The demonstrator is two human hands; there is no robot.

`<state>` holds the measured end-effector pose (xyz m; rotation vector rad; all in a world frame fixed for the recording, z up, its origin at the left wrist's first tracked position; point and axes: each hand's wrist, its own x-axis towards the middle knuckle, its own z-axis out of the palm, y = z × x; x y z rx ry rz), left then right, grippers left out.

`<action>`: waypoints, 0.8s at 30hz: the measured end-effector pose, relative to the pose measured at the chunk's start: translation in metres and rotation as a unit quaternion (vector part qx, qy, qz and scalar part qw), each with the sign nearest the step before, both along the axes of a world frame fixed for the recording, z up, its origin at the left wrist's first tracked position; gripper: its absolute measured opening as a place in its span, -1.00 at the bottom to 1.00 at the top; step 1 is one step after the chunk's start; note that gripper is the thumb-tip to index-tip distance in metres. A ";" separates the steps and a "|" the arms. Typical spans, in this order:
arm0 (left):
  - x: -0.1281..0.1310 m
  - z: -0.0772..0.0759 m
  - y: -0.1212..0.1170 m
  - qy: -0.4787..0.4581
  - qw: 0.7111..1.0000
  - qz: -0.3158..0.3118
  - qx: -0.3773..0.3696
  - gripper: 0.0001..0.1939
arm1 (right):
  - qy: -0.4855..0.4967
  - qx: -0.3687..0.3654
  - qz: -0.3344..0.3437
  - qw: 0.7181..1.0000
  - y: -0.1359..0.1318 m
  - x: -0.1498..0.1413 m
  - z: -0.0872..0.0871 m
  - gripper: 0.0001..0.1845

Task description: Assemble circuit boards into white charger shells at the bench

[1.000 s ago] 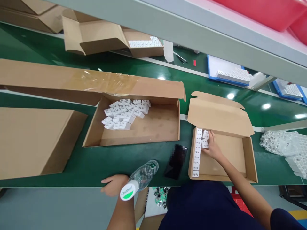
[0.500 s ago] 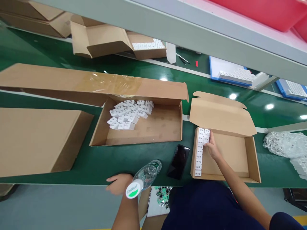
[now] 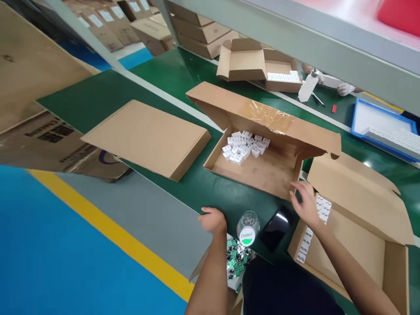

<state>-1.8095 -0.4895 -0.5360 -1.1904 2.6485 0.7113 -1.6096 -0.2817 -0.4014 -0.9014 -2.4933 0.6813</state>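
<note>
My right hand (image 3: 306, 203) hangs with its fingers apart over the corner between two open cardboard boxes, holding nothing. Just beside it, rows of white rectangular blocks (image 3: 323, 208) line one wall of the nearer box (image 3: 351, 258). A loose heap of similar white blocks (image 3: 246, 146) lies in the other open box (image 3: 259, 168). My left hand (image 3: 213, 220) rests on the green belt's edge, holding nothing. Close to it stand a clear plastic water bottle (image 3: 247, 229) and a black phone (image 3: 275, 226).
A flat closed carton (image 3: 146, 138) lies on the belt to the left. Green-and-silver pieces (image 3: 236, 258) sit below the belt edge. Farther off are another open box (image 3: 282, 76), a blue-rimmed tray (image 3: 382, 127) and a co-worker's gloved hand (image 3: 344, 89). A grey shelf (image 3: 295, 26) runs overhead.
My right hand has let go of the white blocks and lifted away from them toward the box with the heap. The whole view has swung round as my head turned.
</note>
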 end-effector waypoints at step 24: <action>-0.001 0.003 -0.002 -0.049 0.999 -0.019 -0.012 -0.60 | -0.227 0.009 -0.071 0.971 0.072 -0.227 -0.073 -0.20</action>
